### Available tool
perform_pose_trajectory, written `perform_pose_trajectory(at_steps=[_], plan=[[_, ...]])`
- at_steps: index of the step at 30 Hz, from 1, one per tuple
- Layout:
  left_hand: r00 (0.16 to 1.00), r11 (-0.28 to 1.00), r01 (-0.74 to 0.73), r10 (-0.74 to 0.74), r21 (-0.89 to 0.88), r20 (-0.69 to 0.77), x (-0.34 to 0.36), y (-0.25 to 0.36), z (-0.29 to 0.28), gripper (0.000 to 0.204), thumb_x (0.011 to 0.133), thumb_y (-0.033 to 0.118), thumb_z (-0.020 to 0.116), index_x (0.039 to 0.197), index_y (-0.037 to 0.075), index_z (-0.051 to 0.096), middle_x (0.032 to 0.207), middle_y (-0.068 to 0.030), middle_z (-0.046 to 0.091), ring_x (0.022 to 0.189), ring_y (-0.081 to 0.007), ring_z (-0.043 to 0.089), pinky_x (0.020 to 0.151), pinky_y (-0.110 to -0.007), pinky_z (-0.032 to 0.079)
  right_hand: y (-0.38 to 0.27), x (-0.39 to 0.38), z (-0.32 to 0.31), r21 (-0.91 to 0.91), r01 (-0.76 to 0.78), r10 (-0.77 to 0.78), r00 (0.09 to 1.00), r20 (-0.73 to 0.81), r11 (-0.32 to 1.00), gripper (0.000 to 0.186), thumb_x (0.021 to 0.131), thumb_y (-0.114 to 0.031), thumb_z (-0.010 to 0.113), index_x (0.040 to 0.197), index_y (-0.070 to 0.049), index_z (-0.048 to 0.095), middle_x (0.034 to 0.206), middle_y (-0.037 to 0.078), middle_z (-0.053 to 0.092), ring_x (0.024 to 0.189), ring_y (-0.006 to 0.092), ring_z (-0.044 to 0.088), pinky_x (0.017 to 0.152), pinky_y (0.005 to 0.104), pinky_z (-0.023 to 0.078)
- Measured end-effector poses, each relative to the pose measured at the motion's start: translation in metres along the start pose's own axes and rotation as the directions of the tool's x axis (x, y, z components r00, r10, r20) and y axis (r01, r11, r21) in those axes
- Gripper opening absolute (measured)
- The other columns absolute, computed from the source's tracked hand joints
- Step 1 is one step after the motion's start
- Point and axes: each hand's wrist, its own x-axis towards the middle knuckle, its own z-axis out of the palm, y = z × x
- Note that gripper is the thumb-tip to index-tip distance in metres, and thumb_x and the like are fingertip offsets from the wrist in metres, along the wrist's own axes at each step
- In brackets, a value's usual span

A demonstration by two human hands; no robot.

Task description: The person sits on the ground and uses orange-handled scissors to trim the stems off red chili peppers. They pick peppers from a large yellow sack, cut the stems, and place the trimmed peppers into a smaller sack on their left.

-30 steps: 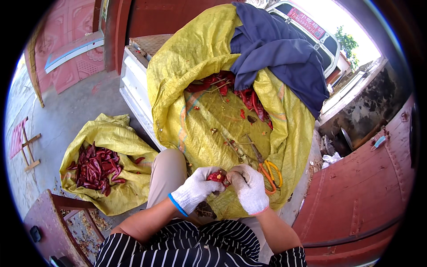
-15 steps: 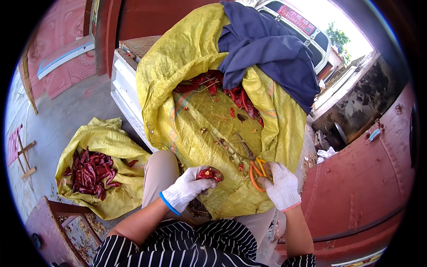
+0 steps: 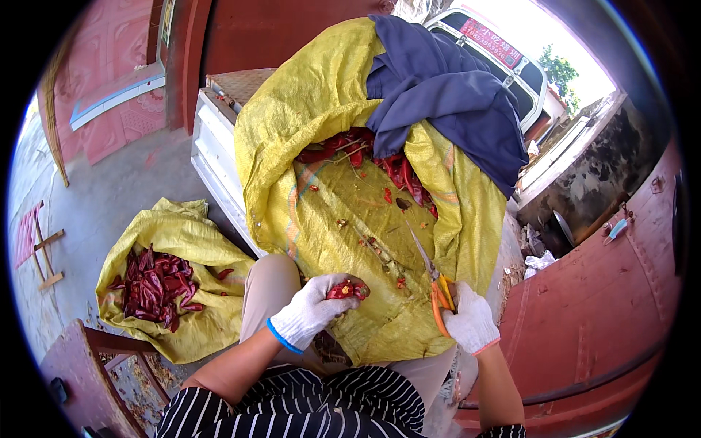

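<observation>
In a white glove, my left hand is closed around red chili peppers, their cut ends showing. My gloved right hand grips orange-handled scissors; the long metal blades point up and to the left, looking closed together. Both hands are over the spread flap of a large yellow woven sack. Inside its mouth lie more red chilies, with bits of stem and seed scattered down the flap.
A smaller yellow sack holding dark red chilies rests on the floor at left. Blue cloth drapes over the big sack. A wooden stool is near left; a red metal panel stands at right.
The scissors have swung more upright and shifted slightly right, their blades seeming to come together. My left hand still holds the chilies. The whole view has shifted slightly.
</observation>
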Motion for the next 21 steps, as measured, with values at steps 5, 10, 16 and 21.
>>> perform_pose_trajectory(at_steps=[5,10,16,21], plan=[[0.997,0.996,0.079,-0.08,-0.046,-0.016,-0.006,0.007,0.01,0.026,0.086,0.009,0.073,0.111,0.003,0.069,0.078,0.0061,0.06,0.07,-0.0031,0.048,0.064,-0.022,0.041,-0.025,-0.045,0.015,-0.076,0.274,-0.279,0.957,-0.078,0.959,0.068,0.066,-0.049,0.084,0.108,-0.002,0.059,0.085,0.016,0.069,0.077,0.0358,0.068,0.07,0.0442,0.053],[0.996,0.994,0.084,-0.086,-0.066,-0.019,-0.009,0.018,0.011,0.027,0.084,0.007,0.073,0.111,0.003,0.07,0.072,0.0073,0.053,0.066,-0.003,0.044,0.059,-0.022,0.037,-0.031,-0.048,0.024,-0.164,0.416,-0.437,0.89,-0.129,0.894,0.084,0.057,-0.067,0.082,0.106,-0.002,0.06,0.085,0.015,0.067,0.08,0.0327,0.067,0.072,0.0427,0.051],[0.996,0.992,0.08,-0.083,-0.093,-0.019,-0.007,0.011,0.012,0.031,0.082,0.005,0.073,0.113,0.003,0.07,0.07,0.0062,0.055,0.059,-0.0033,0.043,0.055,-0.022,0.037,-0.033,-0.052,0.027,-0.238,0.408,-0.443,0.889,-0.113,0.881,0.091,0.055,-0.073,0.079,0.107,-0.001,0.06,0.089,0.015,0.067,0.083,0.0308,0.067,0.074,0.0432,0.05],[0.995,0.977,0.093,-0.097,-0.19,-0.012,-0.007,0.006,0.011,0.032,0.081,0.002,0.071,0.113,0.002,0.069,0.073,0.0045,0.061,0.059,-0.0033,0.048,0.053,-0.022,0.04,-0.034,-0.053,0.029,-0.256,0.408,-0.449,0.884,-0.13,0.876,0.09,0.054,-0.074,0.079,0.105,-0.002,0.06,0.088,0.015,0.067,0.082,0.0307,0.067,0.074,0.0432,0.05]])
